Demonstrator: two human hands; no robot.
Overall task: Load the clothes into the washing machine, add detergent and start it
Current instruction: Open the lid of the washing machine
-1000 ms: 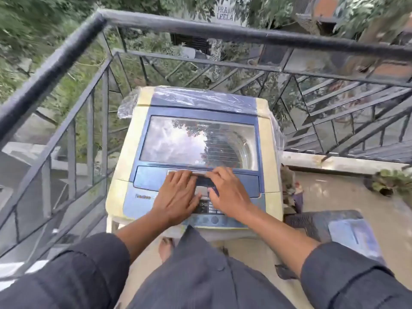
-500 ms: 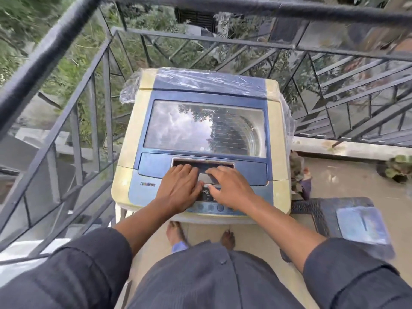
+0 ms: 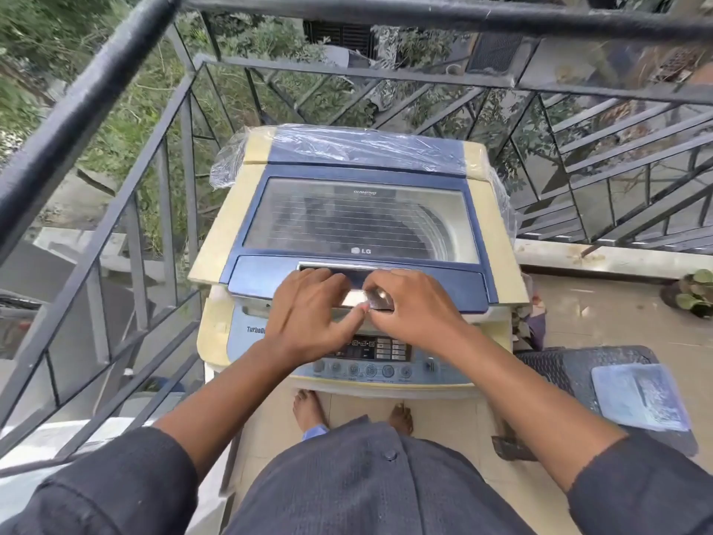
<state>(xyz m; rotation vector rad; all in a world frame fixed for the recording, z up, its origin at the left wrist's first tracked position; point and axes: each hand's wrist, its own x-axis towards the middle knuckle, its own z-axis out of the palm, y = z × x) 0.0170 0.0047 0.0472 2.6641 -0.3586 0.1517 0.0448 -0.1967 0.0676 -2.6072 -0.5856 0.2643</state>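
Note:
A top-loading washing machine (image 3: 216,241), cream with a blue lid, stands on a balcony in front of me. Its glass lid (image 3: 359,222) is lifted slightly at the front edge. My left hand (image 3: 308,314) and my right hand (image 3: 416,307) both grip the silver lid handle (image 3: 357,297), fingers curled over it. Below the hands lies the control panel (image 3: 370,361) with a display and a row of round buttons. No clothes or detergent are in view.
A black metal railing (image 3: 115,67) closes in the machine on the left and behind. Plastic wrap (image 3: 362,146) covers the machine's back. To the right a dark stool (image 3: 559,368) bears a blue packet (image 3: 640,395). A potted plant (image 3: 690,291) sits on the floor at far right.
Both hands have stayed on the lid handle and the front of the lid has risen off the machine body. The camera has tilted downward and closer.

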